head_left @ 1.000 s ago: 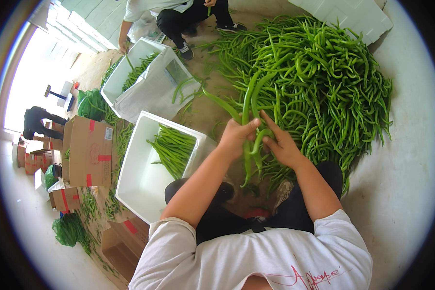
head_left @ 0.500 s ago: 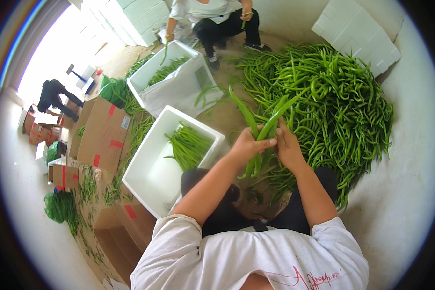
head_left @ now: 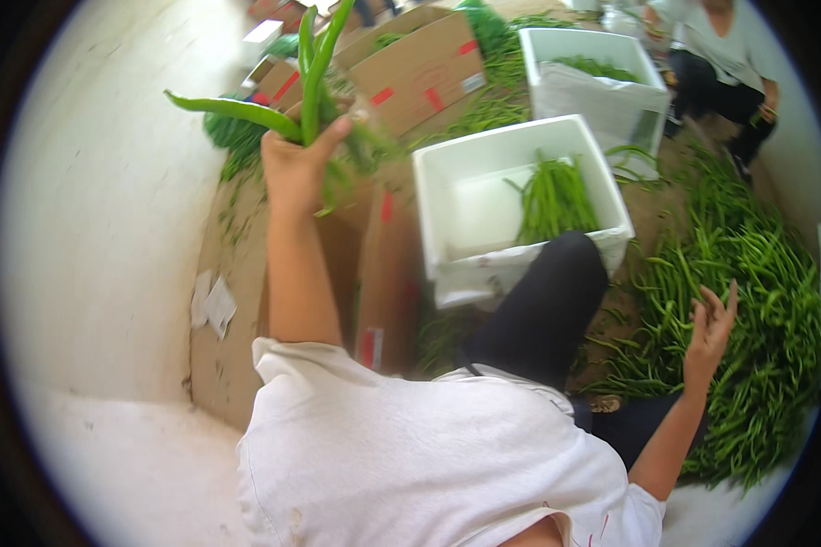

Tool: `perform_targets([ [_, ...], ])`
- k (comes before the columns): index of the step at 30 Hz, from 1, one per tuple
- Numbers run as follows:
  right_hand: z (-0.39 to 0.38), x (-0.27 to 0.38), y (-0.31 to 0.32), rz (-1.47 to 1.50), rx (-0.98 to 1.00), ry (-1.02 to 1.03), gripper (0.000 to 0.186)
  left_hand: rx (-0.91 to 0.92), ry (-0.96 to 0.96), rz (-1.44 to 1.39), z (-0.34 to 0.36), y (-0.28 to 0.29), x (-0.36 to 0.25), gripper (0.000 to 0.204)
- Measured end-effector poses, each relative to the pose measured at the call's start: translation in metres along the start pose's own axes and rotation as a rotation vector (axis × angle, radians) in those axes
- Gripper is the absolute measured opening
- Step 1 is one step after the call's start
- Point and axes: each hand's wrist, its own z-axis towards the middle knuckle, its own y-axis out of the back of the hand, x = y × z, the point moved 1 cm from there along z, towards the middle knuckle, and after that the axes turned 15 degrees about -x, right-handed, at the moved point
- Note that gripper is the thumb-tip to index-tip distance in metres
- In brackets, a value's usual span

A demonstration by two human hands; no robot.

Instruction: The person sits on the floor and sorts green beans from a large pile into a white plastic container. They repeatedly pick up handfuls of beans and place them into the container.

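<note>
Several long green chili peppers (head_left: 314, 87) stick out of my left hand (head_left: 294, 173), whose fingers are wrapped round them. That arm is stretched out to the left, above an open cardboard box (head_left: 388, 273) beside my leg. My right hand (head_left: 710, 335) is raised over the near side of the big pile of green chili peppers (head_left: 766, 319), fingers apart and holding nothing. Between the hands stands a white foam box (head_left: 461, 196) with a bundle of chili peppers (head_left: 558, 196) laid along its right side.
A second foam box (head_left: 538, 56), lined with white sheeting, stands farther back with peppers in it. Another person (head_left: 725, 55) sits at the far right. A large cardboard box (head_left: 420, 77) and green bags (head_left: 228, 128) are at the far left. Loose peppers litter the floor.
My view has turned left. The hands, together at the peppers before, have parted: the left has swung far left with the peppers, and the right has let go and stays by the pile.
</note>
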Motion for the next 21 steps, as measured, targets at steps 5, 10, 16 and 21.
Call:
perform_targets([
  [5, -0.021, -0.043, 0.008, -0.14, 0.079, -0.104, 0.057, 0.046, 0.294, 0.779, -0.007, 0.185, 0.082, 0.024],
  [10, -0.002, -0.074, 0.022, -0.236, 0.082, -0.274, 0.061, 0.014, 0.406, 0.76, -0.02, 0.198, 0.15, 0.033],
  [16, 0.025, -0.146, 0.06, -0.698, -0.05, -0.456, 0.053, -0.109, 0.444, -0.013, 0.001, 0.01, 0.142, 0.032],
  [21, 0.01, -0.204, 0.08, -0.971, 0.218, -0.71, 0.048, 0.134, 0.375, -0.42, -0.01, -0.216, 0.04, 0.025],
])
